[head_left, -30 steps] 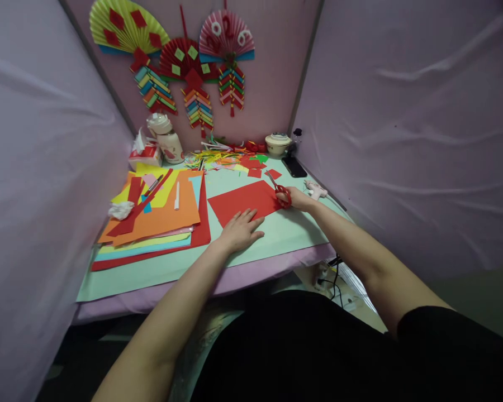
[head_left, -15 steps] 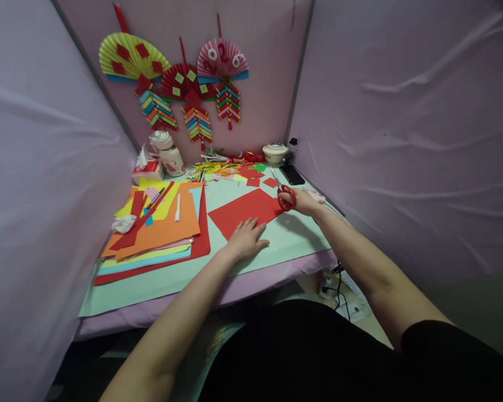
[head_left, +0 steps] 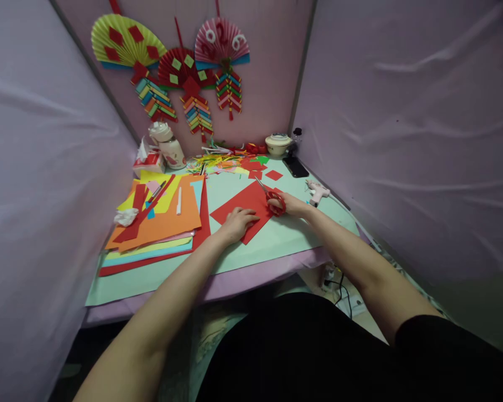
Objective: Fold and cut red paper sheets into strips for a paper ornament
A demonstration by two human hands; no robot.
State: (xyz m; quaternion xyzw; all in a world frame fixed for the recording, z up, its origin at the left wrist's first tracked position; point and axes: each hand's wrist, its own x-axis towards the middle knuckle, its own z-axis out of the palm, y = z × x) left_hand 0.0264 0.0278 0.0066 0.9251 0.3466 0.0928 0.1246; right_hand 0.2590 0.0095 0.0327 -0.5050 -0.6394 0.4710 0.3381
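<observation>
A red sheet of paper (head_left: 235, 202) lies flat and turned at an angle on the pale green table cover. My left hand (head_left: 237, 224) rests on its near left part, palm down with the fingers stretched out. In my right hand (head_left: 285, 205) is a pair of red-handled scissors (head_left: 275, 203), held over the right part of the sheet. The blades point away and to the left, above the paper. Whether the blades are parted is too small to tell. Small red paper squares (head_left: 274, 175) lie just beyond the sheet.
Stacked coloured paper (head_left: 163, 223) with pens and a crumpled tissue fills the left side. A bottle (head_left: 171, 151), tissue pack (head_left: 148, 162), paper scraps (head_left: 218, 163), lidded bowl (head_left: 278, 145) and phone (head_left: 295, 167) line the back. A glue gun (head_left: 317, 192) lies right; paper fans (head_left: 184, 70) hang behind.
My right hand has moved left with the scissors, over the sheet, uncovering the glue gun. My left hand has shifted slightly left and away from me. The view has tilted a little.
</observation>
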